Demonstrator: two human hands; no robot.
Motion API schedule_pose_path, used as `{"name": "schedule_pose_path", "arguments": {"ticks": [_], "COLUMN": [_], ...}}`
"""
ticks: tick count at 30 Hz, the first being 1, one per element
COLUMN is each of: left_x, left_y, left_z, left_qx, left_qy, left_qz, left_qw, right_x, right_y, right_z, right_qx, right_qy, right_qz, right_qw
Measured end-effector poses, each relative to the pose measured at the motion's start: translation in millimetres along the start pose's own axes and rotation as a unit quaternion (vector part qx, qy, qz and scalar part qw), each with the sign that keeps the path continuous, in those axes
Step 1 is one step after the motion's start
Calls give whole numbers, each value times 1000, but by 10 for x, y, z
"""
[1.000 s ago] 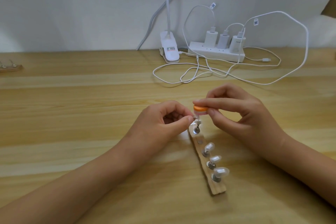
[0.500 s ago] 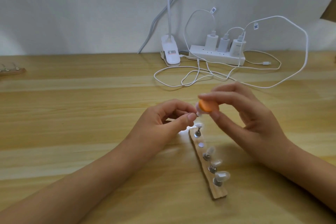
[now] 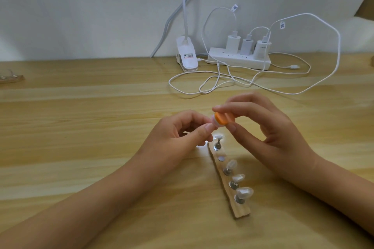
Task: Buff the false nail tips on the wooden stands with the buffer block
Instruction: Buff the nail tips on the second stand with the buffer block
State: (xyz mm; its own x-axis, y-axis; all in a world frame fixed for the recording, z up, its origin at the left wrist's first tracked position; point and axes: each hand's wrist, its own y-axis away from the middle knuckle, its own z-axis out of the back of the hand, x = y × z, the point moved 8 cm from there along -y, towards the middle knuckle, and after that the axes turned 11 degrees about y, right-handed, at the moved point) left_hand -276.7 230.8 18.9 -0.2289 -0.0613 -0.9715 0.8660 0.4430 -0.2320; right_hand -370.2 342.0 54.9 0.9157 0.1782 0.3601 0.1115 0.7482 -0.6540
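Note:
A narrow wooden stand (image 3: 240,211) lies on the desk near its front, running away from me. Three of its metal pegs hold clear false nail tips (image 3: 244,192). The far peg (image 3: 218,141) shows only a white pad, and one spot (image 3: 222,158) is a bare metal disc. My right hand (image 3: 271,127) pinches the orange buffer block (image 3: 283,120) between thumb and fingers, just above the stand's far end. My left hand (image 3: 182,133) pinches a small clear nail tip (image 3: 214,123) against the block's white face; the tip is mostly hidden.
At the back stand a white power strip (image 3: 238,60) with three chargers and a lamp clip (image 3: 187,57). Looped white cables (image 3: 222,83) lie just behind my hands. A second wooden stand (image 3: 11,78) sits at the far left edge.
Both hands have risen off the stand's far peg. The buffer block has turned from flat onto its side, and the left fingers now meet it in the air.

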Motion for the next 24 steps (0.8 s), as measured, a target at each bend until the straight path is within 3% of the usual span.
{"name": "schedule_pose_path", "arguments": {"ticks": [8,14,21,24], "left_x": [28,8,2,5], "left_y": [-3,5,-7,-1], "left_z": [0,-1,5,-6], "left_qx": [4,5,-8,-5], "left_qy": [32,46,53,41], "left_qz": [3,2,10,15], "left_qw": [999,999,999,999], "right_x": [42,-77,-132,-23], "right_y": [13,7,-10,-1], "right_z": [2,15,62,37], "right_qx": [-3,-4,-32,-18], "right_qy": [46,59,11,5], "right_qz": [31,-6,-39,-12], "right_qw": [998,998,999,1000]}}
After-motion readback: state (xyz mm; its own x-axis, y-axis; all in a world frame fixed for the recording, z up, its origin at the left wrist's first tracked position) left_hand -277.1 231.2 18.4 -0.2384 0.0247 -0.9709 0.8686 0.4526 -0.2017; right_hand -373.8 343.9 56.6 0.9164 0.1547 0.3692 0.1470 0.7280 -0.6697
